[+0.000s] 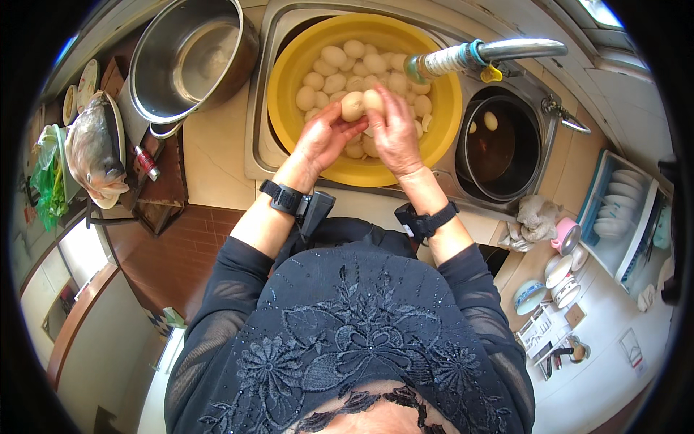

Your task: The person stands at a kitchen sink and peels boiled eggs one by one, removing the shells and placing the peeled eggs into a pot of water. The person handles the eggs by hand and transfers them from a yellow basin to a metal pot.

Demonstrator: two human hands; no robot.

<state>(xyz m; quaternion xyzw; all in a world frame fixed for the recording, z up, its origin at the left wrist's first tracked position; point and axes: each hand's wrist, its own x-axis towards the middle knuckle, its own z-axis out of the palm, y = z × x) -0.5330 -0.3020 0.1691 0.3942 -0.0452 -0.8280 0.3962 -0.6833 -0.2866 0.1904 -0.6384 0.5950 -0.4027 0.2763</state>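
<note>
Both hands are held close together over a yellow plastic basin (282, 97) filled with many eggs (374, 63) in their shells. My left hand (323, 135) grips an egg with a cracked shell (352, 107) between thumb and fingers. A second egg (373, 101) is in the fingers of my right hand (398, 133), touching or almost touching the first one. Some eggs in the basin look cracked, and a loose shell piece (426, 122) lies near its right side. The basin sits in a steel sink (257, 146). My hands hide some eggs beneath them.
A faucet (520, 50) with a wrapped spout reaches over the basin. At right, a dark pot (471, 163) holds brown liquid and two eggs. A large steel pot (142, 70) stands left, near a fish (97, 146) on a plate. A cloth (537, 217) and bowls (528, 297) lie right.
</note>
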